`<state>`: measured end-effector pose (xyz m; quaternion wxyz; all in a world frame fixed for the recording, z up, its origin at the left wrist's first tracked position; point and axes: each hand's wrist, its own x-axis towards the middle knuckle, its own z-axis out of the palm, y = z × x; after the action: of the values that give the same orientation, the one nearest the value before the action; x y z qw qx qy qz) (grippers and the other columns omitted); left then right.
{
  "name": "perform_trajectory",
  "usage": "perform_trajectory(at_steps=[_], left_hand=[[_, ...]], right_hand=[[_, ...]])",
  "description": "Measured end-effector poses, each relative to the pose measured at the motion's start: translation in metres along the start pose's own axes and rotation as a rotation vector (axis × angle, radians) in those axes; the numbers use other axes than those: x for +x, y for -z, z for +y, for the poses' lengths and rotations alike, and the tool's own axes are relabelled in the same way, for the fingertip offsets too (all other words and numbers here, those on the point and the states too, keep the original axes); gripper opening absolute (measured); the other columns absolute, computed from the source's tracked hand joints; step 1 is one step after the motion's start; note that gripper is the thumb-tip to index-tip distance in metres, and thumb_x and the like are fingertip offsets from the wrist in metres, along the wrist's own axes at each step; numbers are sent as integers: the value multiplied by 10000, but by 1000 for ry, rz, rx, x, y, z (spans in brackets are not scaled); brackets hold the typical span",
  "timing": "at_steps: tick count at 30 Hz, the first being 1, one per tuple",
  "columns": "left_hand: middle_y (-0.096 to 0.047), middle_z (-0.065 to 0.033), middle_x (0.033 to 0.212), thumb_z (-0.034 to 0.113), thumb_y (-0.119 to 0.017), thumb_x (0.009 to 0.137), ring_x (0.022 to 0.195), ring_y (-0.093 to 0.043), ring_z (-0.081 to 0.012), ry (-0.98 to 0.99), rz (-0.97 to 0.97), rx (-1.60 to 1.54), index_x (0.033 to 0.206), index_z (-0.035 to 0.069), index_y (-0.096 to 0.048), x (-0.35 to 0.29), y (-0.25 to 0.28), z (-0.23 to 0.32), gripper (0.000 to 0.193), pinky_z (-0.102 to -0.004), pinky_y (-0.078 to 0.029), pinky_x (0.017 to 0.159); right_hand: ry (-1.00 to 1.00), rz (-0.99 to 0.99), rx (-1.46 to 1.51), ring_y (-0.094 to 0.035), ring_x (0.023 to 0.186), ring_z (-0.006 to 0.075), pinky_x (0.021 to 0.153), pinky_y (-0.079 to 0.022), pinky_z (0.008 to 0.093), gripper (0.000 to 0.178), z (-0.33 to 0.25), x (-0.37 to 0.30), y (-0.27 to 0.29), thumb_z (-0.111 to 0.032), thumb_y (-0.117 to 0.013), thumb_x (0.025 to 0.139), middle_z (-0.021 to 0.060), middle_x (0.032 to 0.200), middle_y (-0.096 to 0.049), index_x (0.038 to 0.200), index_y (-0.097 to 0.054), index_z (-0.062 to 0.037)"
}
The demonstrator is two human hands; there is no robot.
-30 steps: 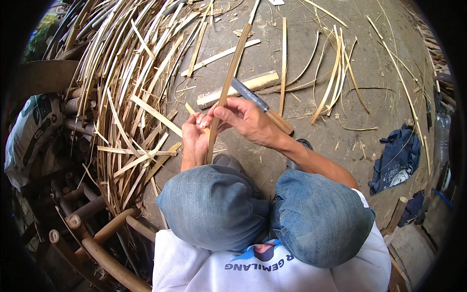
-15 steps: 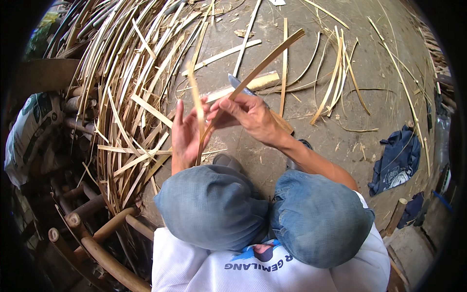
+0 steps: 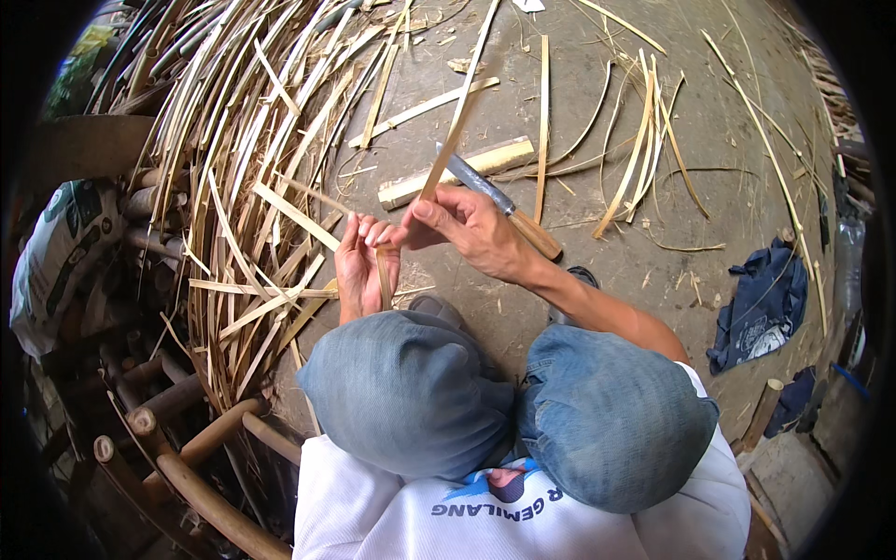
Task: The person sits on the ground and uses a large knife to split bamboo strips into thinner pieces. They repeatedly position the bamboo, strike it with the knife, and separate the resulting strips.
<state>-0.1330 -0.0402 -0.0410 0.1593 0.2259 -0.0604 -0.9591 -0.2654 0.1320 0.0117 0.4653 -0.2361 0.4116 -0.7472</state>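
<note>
Above my knees, my right hand point(image 3: 476, 231) pinches a thin bamboo strip point(image 3: 442, 171) that slants up and away, its far end smeared by motion. My left hand point(image 3: 366, 271) is close beside it, fingers curled in around the strip's lower part, which shows below them near my left knee. A narrow, blurred sliver point(image 3: 318, 194) sticks out leftward from the left fingertips; whether it is split from the same strip I cannot tell. Just past my right hand lies a knife point(image 3: 481, 183) with a wooden handle, its blade next to a pale split bamboo piece point(image 3: 411, 189).
A large heap of bamboo strips point(image 3: 238, 187) spreads along the left. Loose strips point(image 3: 544, 121) are scattered ahead on the floor. Bamboo poles point(image 3: 210, 499) form a frame at lower left, near a white sack point(image 3: 65, 257). A dark blue cloth bag point(image 3: 761, 303) lies at right.
My left hand's fingers have closed in; the light sliver that stood upright there now points left. My right hand has shifted slightly left and nearer, with the strip steeper.
</note>
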Motion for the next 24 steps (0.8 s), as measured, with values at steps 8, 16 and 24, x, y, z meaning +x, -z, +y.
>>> perform_trajectory(at_steps=[8, 16, 24], left_hand=[[-560, -59, 829, 295, -440, 1068, 776, -560, -140, 29, -98, 38, 1132, -6, -558, -1, -3, -8, 329, -290, -476, 695], [-670, -138, 1174, 312, -490, 1039, 1097, -661, -268, 16, 154, 824, 1221, 24, -584, -40, -45, -23, 354, -454, -527, 994], [-561, -22, 821, 316, -487, 1053, 758, -573, -161, -61, 172, 415, 1045, 89, -555, -52, -11, -8, 238, -339, -548, 749]], right_hand=[[45, 11, 60, -703, 923, 186, 856, -597, 327, 381, 11, 1, -12, -327, -522, 1041, 114, 992, -697, 1118, -638, 28], [-72, -46, -15, -726, 853, 189, 761, -608, 309, 417, 8, -10, 0, -329, -518, 1043, 118, 945, -732, 1104, -668, 56], [12, -87, -87, -714, 966, 229, 836, -610, 353, 421, -23, -18, -1, -348, -495, 1048, 141, 1018, -718, 1128, -666, 29]])
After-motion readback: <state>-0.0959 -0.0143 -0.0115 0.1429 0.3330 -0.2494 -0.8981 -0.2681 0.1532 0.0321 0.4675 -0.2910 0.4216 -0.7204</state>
